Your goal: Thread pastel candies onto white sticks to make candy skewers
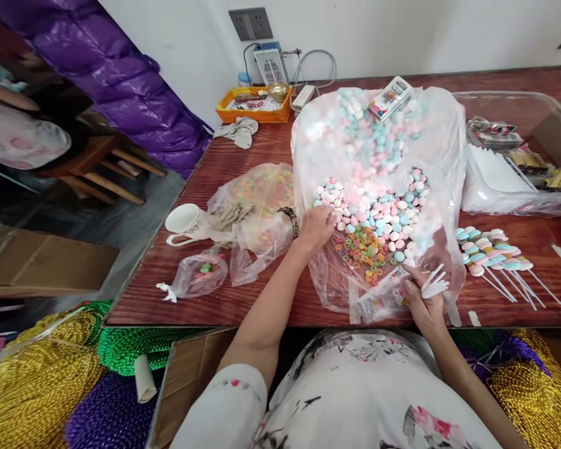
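Observation:
A large clear plastic bag (449,134) lies spread on the table, with pink, blue and white oval pieces (393,215) piled on it. Nearer to me, small orange, yellow and green rings (364,249) form a second heap. At the left edge of the oval pieces rests my left hand (315,231), fingers curled down; whatever they hold is hidden. My right hand (425,305) is closed around several thin white sticks (434,284) by the table's front edge. Beside it lies a small printed clear packet (381,299). To the right, several sticks threaded with pastel pieces (495,252) lie together.
A white mug (184,223) and tied plastic bags (257,193) stand left. At the back are an orange tray (257,115) and a small printed box (390,98). A clear bin (509,202) sits right. Shiny bead bundles (42,380) lie below; a person (23,134) sits far left.

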Available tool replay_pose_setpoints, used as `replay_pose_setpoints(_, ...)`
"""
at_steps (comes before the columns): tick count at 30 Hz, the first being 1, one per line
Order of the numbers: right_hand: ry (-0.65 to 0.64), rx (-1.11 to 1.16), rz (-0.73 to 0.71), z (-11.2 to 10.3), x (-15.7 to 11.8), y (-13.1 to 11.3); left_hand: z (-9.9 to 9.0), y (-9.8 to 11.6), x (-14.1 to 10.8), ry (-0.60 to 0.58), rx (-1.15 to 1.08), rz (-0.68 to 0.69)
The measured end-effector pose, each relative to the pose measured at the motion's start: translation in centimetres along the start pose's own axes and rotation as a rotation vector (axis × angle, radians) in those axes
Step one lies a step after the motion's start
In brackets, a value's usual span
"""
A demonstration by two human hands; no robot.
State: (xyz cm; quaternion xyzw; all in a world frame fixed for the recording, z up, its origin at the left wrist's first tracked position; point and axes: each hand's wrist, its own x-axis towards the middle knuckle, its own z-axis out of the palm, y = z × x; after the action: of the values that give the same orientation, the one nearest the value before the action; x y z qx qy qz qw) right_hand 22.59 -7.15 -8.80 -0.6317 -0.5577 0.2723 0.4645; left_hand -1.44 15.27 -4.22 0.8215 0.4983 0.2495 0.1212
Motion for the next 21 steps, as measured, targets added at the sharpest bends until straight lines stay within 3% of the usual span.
replay_pose_setpoints(2,-0.055,-0.035,-0.012,0.6,-0.1,0.0,0.8,0.0,1.4,-0.053,0.037,-0.021)
replay_pose_setpoints(5,-0.172,-0.094,-0.047,0.9,0.1,-0.1,1.6,0.5,1.7,-0.076,0.066,-0.002)
replay_pose_setpoints(10,-0.247,0.037,-0.058,0.1,0.6,-0.2,1.1,0.5,-0.4,-0.126,-0.009,0.035)
replay_pose_setpoints(15,-0.370,0.009,-0.071,-0.5,1.0,-0.9,0.2,-0.5,-2.9,-0.217,-0.066,0.031)
replay_pose_setpoints(21,-0.105,0.079,-0.020,0.7,0.6,-0.1,-1.4,-0.4,-4.5,-0.308,-0.068,0.043)
